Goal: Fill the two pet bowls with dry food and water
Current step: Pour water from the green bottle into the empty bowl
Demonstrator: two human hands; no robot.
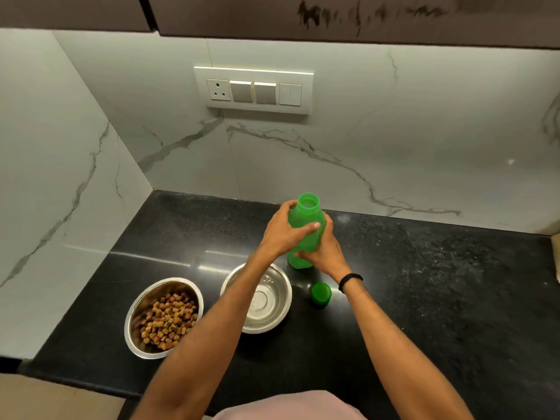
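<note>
**Open bottle in both hands, water bowl not yet filled**

The green bottle point(304, 234) stands upright near the back edge of the black worktop point(439, 298), its mouth open and its cap point(321, 294) lying on the worktop just right of the empty bowl point(257, 298). The left hand point(283, 231) is closed around the bottle's shoulder, thumb across the front. The right hand point(324, 250) is wrapped around the lower body from the right, fingers curled under towards the base. Whether the base is resting on the worktop or just lifted off it is hard to tell, since the hands cover it.

The bowl of dry food point(163, 318) sits towards the left front of the worktop and looks filled. The empty bowl is just right of it and just in front of the bottle, partly under the left forearm. It appears dry, so the water pour is the step left.

Risks from here: the mouth is wide, so a fast tilt could send water over the bowl's far rim onto the worktop. The light steel bowl could slide if the bottle knocks its rim. The left forearm crosses above it and could catch it while tipping. A splash leftwards would wet the dry food. The loose cap could roll off if nudged
</note>
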